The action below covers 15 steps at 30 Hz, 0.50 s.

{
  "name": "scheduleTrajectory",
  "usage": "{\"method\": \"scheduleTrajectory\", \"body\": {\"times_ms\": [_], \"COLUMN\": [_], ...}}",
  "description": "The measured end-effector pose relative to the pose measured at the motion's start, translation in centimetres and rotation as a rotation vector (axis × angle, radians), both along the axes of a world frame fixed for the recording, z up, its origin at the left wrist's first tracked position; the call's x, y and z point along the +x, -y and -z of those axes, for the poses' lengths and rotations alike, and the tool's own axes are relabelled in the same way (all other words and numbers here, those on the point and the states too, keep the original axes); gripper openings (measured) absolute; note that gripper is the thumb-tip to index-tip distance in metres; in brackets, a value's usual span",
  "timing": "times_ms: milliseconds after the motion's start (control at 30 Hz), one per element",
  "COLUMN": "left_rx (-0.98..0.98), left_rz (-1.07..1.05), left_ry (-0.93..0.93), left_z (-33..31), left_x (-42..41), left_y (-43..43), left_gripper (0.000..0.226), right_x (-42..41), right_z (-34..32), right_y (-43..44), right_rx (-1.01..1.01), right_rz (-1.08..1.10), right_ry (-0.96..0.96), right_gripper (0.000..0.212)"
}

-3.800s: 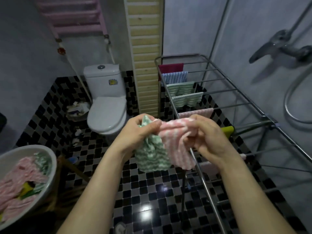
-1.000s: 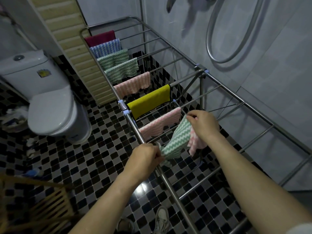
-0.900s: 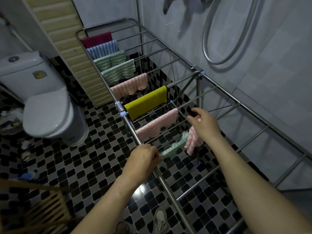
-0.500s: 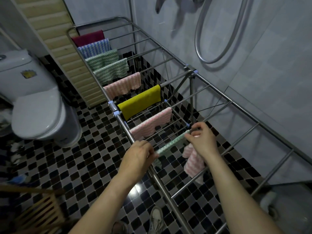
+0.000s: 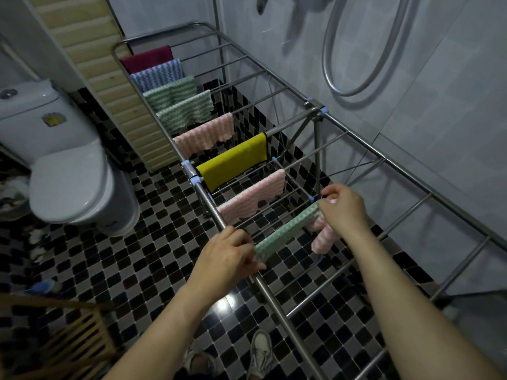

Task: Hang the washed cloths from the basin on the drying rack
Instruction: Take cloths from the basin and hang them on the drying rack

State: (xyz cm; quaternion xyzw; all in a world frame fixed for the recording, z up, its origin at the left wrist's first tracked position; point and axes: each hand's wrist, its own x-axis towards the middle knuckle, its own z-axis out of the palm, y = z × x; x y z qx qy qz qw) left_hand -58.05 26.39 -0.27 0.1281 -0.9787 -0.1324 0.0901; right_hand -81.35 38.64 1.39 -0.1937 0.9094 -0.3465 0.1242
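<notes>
Cloth (image 5: 285,234) taut over rack (image 5: 273,305), ends pinched by left hand (image 5: 227,259) and right hand (image 5: 343,209); nearer rails free.

Dim, bluish light; bright glare spot on glossy checkered floor (image 5: 223,304); wide-angle bending at edges; corners dark, soft.

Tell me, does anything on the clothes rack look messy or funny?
Yes: a pink-and-white wavy-striped cloth dangles bunched up under the right hand, below the silver metal drying rack's rails, while the hung cloths lie flat over theirs.
</notes>
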Motion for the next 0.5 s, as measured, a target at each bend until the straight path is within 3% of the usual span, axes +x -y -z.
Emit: {"method": "scheduleTrajectory", "body": {"times_ms": [167,333,500], "left_rx": [0.185,0.230,0.107], "left_rz": [-0.214,-0.251,-0.247], "left_ry": [-0.005,0.085,0.068], "left_z": [-0.5,-0.5,-0.8], "left_x": [-1.0,-2.0,-1.0], "left_y": [-0.7,-0.9,-0.4], "left_gripper": [0.027,0.018,0.023], "right_x": [-0.1,0.0,0.2], "right_z": [-0.1,-0.6,-1.0], "right_y": [-0.2,-0.3,-0.7], "right_rx": [0.039,0.048,0.049], "right_rz": [-0.028,-0.055,-0.146], "right_ry": [-0.008,0.027,0.057], "right_gripper": [0.026,0.025,0.020]}}
